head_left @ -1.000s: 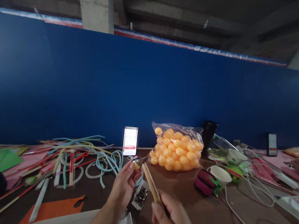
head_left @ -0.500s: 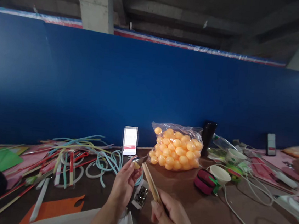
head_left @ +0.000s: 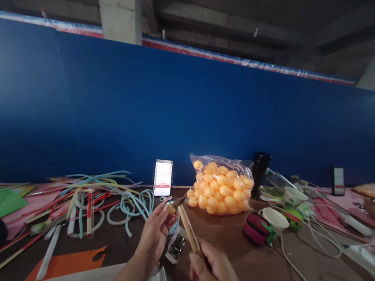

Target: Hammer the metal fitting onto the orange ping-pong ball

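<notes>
Pinches a shiny metallic ball (head_left: 171, 206) between the left hand's (head_left: 158, 226) fingers, above the middle of the counter (head_left: 230, 241), and grips a wooden stick (head_left: 189, 228) in the right hand's (head_left: 210, 271), aimed at the ball; touching or just short of it, hard to tell. Could drop the ball through so slight a pinch on a smooth curve, or skid off with the stick if pushed askew. Could also knock the open box (head_left: 176, 245) between both hands. Brown and cluttered below: to the left with pale blue tubing (head_left: 141, 203), to the right with a purple pouch (head_left: 256, 229). Bounded on the far side by a blue partition (head_left: 190, 109), beneath dim concrete beams (head_left: 220, 19).
</notes>
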Action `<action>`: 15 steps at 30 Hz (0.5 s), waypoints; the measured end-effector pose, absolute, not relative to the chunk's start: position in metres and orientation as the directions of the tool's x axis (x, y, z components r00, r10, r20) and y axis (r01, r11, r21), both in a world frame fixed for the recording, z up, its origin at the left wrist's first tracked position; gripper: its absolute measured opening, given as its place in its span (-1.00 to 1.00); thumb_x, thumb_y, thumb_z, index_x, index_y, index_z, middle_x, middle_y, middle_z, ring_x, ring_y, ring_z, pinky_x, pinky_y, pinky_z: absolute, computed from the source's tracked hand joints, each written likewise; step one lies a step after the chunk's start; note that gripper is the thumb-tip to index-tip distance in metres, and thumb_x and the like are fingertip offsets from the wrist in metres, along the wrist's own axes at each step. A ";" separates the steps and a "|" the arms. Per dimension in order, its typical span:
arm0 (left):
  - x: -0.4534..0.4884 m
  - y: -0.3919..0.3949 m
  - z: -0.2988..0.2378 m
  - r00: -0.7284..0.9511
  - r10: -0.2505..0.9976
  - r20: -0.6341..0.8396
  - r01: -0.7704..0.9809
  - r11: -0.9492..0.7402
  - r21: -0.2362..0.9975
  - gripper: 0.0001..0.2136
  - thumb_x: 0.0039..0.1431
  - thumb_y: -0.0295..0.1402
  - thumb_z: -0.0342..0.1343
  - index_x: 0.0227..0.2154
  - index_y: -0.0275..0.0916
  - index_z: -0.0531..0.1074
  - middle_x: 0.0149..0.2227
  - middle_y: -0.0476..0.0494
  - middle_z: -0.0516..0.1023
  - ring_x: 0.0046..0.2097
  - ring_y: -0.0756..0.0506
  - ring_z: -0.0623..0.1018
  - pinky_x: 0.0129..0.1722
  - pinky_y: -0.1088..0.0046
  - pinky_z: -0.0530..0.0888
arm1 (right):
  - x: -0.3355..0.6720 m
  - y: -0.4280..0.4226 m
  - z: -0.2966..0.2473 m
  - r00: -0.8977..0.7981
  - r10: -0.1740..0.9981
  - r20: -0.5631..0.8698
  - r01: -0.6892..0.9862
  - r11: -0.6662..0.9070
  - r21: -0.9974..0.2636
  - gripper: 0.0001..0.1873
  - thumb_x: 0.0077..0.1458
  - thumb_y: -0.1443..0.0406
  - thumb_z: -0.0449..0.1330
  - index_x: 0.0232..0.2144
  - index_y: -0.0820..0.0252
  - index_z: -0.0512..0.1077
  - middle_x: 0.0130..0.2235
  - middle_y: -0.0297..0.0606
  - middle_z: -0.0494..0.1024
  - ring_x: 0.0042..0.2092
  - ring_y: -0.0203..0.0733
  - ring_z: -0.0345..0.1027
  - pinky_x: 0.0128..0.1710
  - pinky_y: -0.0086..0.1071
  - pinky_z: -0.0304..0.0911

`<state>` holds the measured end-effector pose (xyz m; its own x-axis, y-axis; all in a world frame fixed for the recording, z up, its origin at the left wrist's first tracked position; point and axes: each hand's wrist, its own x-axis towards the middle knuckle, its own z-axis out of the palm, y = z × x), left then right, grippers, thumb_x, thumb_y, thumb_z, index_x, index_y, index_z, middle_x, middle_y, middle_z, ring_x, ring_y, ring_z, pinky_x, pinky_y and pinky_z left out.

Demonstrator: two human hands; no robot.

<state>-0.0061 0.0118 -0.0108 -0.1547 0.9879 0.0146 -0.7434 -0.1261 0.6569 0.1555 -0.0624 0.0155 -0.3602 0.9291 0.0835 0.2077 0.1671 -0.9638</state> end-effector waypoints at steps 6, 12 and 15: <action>-0.006 0.010 -0.008 -0.157 0.988 0.008 -0.751 -0.125 0.648 -0.74 -0.02 -0.42 0.31 -0.21 -0.26 0.53 -0.27 -0.14 0.61 -0.31 0.00 0.58 -0.22 0.51 0.53 | 0.157 -0.059 0.013 -0.391 0.913 0.117 0.212 0.214 -0.954 -0.48 0.23 -0.09 -0.04 -0.19 0.24 0.35 -0.53 -0.43 0.34 -0.72 -0.47 0.08 -0.77 -0.60 -0.03; -0.007 0.010 -0.009 -0.126 0.991 0.037 -0.769 -0.121 0.627 -0.74 -0.01 -0.41 0.30 -0.20 -0.27 0.52 -0.27 -0.13 0.61 -0.29 -0.01 0.58 -0.21 0.50 0.52 | 0.154 -0.063 0.014 -0.342 0.933 0.108 0.162 0.172 -0.972 -0.48 0.20 -0.12 -0.01 -0.25 0.23 0.38 -0.54 -0.43 0.32 -0.71 -0.47 0.06 -0.79 -0.62 -0.08; -0.009 0.011 -0.012 -0.083 0.995 0.052 -0.815 -0.098 0.571 -0.80 0.01 -0.39 0.28 -0.26 -0.28 0.52 -0.28 -0.13 0.61 -0.30 -0.01 0.58 -0.20 0.49 0.52 | 0.155 -0.064 0.014 -0.307 0.945 0.111 0.117 0.154 -0.981 -0.42 0.18 -0.14 0.00 -0.14 0.25 0.38 -0.53 -0.43 0.33 -0.70 -0.47 0.03 -0.78 -0.62 -0.04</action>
<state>-0.0089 0.0110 -0.0122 -0.0825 0.9952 0.0523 -0.8150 -0.0976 0.5712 0.1553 -0.0642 0.0140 -0.3073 0.9451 0.1113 0.1167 0.1536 -0.9812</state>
